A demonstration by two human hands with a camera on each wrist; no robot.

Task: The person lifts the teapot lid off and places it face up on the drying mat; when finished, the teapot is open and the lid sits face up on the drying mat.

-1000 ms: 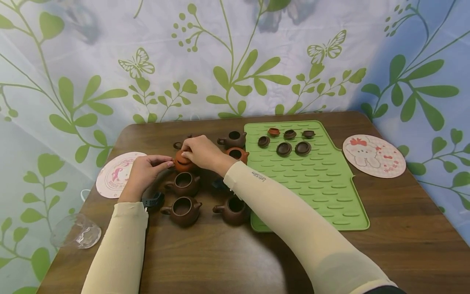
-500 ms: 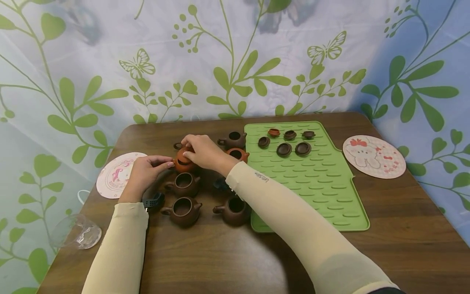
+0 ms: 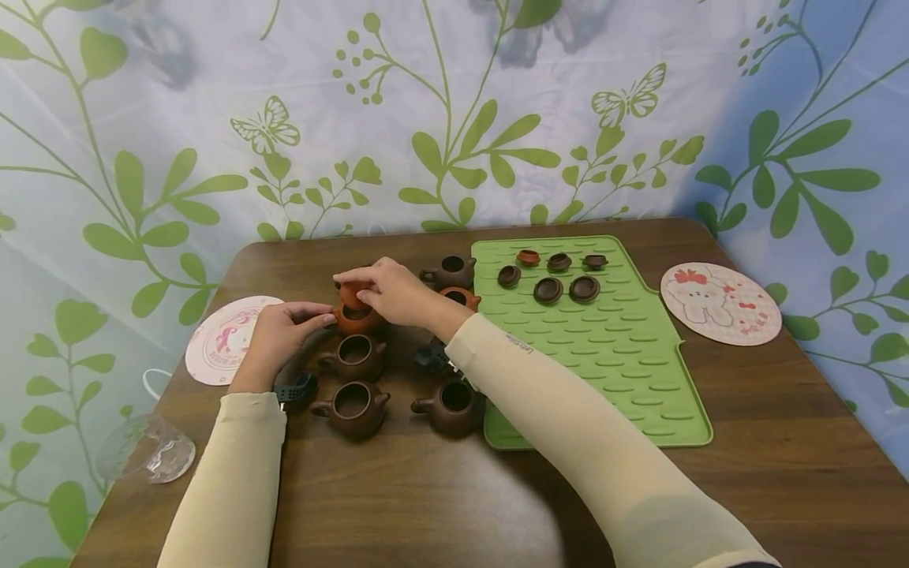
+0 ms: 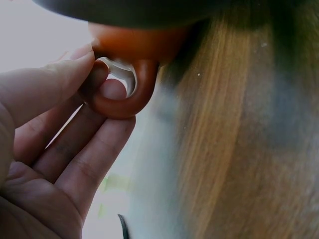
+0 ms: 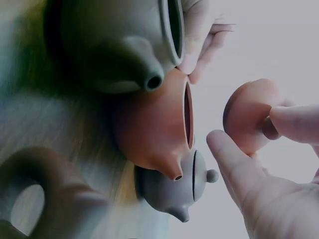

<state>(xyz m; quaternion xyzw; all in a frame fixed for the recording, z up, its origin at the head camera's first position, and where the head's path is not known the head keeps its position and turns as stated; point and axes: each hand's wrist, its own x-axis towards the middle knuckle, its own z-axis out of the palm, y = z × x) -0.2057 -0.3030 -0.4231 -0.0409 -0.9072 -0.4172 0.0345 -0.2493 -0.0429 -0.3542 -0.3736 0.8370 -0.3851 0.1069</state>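
My left hand [image 3: 280, 335] pinches the ring handle [image 4: 142, 89] of a small orange clay teapot [image 3: 357, 322], thumb on one side and fingertips on the other. Its mouth faces up, uncovered. Just above that mouth, my right hand [image 3: 401, 293] holds an orange lid [image 5: 251, 114] tilted, with the thumb at its knob in the right wrist view. Behind them stands a dark teapot with its lid on [image 5: 172, 186], mostly hidden by the right hand in the head view. A lidless brown teapot [image 3: 358, 356] is directly in front of the orange one.
More lidless teapots stand nearby, including a brown one [image 3: 353, 410] in front and an orange one [image 3: 458, 298] to the right. Several lids lie at the back of a green mat [image 3: 611, 355]. Round coasters [image 3: 720, 304] flank the setup; a clear glass [image 3: 166, 454] lies left.
The right hand has raised and tilted the orange lid away from the teapot's mouth, so the opening now shows. The left hand has stayed on the handle.
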